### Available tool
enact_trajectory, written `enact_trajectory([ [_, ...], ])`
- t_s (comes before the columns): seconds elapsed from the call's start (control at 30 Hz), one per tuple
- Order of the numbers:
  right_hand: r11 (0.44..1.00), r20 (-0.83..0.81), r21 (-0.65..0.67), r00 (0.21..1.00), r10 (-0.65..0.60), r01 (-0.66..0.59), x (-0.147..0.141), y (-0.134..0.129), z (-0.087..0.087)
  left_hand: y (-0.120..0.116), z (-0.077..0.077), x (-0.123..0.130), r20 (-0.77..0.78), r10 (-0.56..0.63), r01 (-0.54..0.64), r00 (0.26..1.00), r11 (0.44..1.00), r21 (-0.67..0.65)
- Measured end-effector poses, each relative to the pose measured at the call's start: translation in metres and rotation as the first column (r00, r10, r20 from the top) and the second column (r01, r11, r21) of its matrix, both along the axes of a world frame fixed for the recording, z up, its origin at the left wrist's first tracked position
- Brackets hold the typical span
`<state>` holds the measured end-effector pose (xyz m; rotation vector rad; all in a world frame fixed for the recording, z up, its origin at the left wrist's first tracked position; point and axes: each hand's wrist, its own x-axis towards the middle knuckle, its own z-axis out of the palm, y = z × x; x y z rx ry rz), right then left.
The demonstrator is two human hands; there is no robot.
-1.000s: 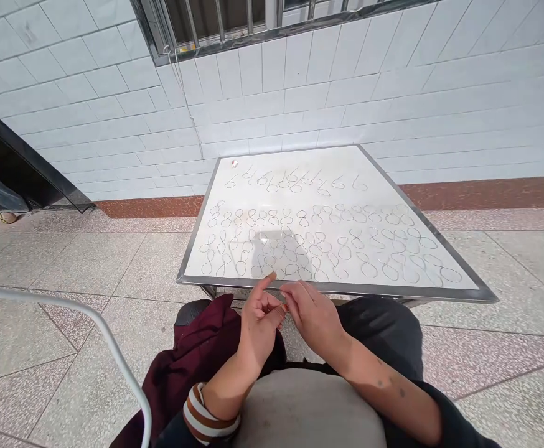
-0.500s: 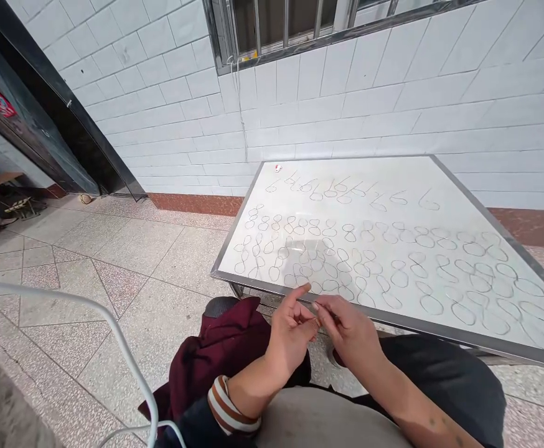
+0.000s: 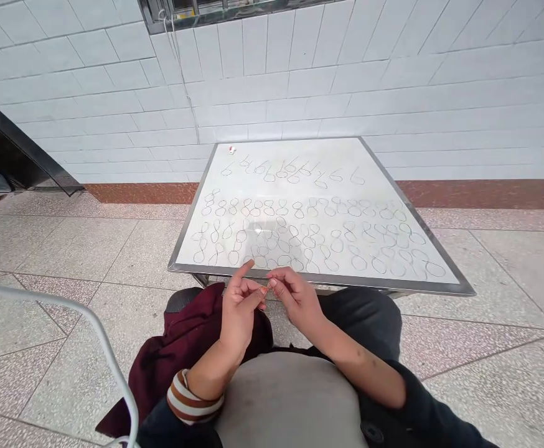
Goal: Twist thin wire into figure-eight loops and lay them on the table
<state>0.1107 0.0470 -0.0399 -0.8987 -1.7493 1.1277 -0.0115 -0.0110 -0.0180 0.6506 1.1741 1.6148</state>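
Observation:
Just in front of the table's near edge, my left hand (image 3: 240, 308) is closed in a pinch, with its index finger stretched up and away. My right hand (image 3: 299, 305) pinches close beside it, fingertips nearly touching the left thumb. A tiny orange-red spot (image 3: 264, 290) shows at the left thumb tip; what the fingers hold is too small to make out. Beyond them stands a white-topped table (image 3: 272, 146) with a grey rim. Thin dark figure-eight loops (image 3: 299, 210) and six-like curls (image 3: 356, 177) cover its top; I cannot tell whether they are drawn lines or thin strands.
A small white-and-red item (image 3: 232, 150) lies near the table's far left corner. A pale curved tube (image 3: 99, 333) crosses at the left. Dark red cloth (image 3: 178, 348) lies over my left leg. Behind the table rises a white tiled wall (image 3: 272, 93).
My view has swung to the right and levelled, so the table and both hands appear further left. The hands keep their pinch close together.

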Motion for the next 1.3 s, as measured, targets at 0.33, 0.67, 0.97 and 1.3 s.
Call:
enact_trajectory([
  [0.33, 0.924, -0.409, -0.336, 0.912, 0.034, -0.185, -0.005, 0.001, -0.007, 0.001, 0.003, 0.002, -0.008, -0.015, 0.015, 1.000, 0.999, 0.034],
  [0.67, 0.980, -0.100, -0.135, 0.986, 0.137, -0.150, 0.003, 0.013, 0.012, -0.002, 0.000, -0.003, -0.183, -0.073, 0.073, 0.980, 0.997, -0.007],
  [0.97, 0.998, -0.056, -0.052, 0.998, 0.036, -0.039, -0.002, 0.006, 0.008, -0.003, -0.002, 0.000, -0.204, -0.125, 0.122, 0.971, 0.992, -0.028],
  [1.3, 0.918, -0.259, -0.337, 0.958, 0.125, -0.211, 0.008, 0.011, 0.009, -0.001, 0.003, 0.002, -0.117, -0.034, 0.032, 0.993, 0.999, -0.016],
])
